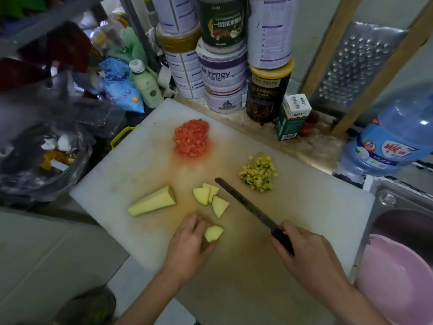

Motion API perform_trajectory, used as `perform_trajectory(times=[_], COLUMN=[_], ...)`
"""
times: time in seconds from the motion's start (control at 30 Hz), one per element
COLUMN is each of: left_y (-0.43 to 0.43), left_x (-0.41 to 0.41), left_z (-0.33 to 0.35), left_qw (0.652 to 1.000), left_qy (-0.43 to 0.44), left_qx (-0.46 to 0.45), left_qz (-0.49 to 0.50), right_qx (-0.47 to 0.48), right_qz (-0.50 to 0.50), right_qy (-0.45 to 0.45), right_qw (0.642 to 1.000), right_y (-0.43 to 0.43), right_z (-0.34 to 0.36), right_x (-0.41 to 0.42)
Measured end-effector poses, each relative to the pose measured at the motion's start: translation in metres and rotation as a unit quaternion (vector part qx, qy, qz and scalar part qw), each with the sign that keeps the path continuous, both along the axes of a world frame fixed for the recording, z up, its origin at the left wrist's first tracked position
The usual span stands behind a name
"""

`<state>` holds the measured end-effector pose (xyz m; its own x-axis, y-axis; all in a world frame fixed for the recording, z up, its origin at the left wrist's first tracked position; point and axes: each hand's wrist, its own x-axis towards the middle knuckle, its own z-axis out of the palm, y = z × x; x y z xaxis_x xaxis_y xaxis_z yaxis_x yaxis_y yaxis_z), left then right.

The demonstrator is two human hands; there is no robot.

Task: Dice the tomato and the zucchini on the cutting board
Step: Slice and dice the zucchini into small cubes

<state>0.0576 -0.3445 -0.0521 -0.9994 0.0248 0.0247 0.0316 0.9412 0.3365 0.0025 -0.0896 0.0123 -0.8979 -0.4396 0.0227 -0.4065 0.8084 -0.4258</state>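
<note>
Here, the left hand (187, 245) is pinching a zucchini wedge (213, 233) between thumb and curled fingers at the near middle of the white cutting board (112, 181). The right hand (307, 252) is gripping the dark handle of a knife (246, 202), whose blade is pointing far-left across the board, its tip ending just right of three more cut wedges (201, 195). A long zucchini piece (152, 201) is lying to the left of those wedges, apart from them. The diced tomato (191, 138) is sitting in a red heap at the far middle of the board, and the diced zucchini (257, 173) is sitting in a smaller heap to the right of the blade. Beyond the board, stacked tins (222, 73) are standing, and a pink basin (398, 277) is sitting at the near right.
</note>
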Motion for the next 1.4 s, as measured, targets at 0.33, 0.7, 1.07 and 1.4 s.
perform_trajectory(times=[0.33, 0.7, 1.07, 1.4], left_y=[0.019, 0.076, 0.056, 0.036], left_x=[-0.014, -0.062, -0.059, -0.076], left_z=[0.022, 0.009, 0.012, 0.03], left_qw=[0.972, 0.957, 0.983, 0.977], left_qy=[-0.025, 0.033, -0.026, -0.191], left_qx=[0.093, -0.008, -0.106, -0.042], left_qz=[0.215, 0.288, 0.146, 0.081], right_qx=[-0.072, -0.07, -0.081, -0.077], right_qz=[0.026, 0.026, 0.031, 0.04], right_qy=[-0.013, -0.031, -0.051, -0.043], right_qw=[0.997, 0.997, 0.995, 0.995], right_y=[0.009, 0.022, 0.026, 0.026], right_z=[-0.004, -0.006, -0.007, -0.002], right_x=[-0.017, -0.03, -0.04, -0.046])
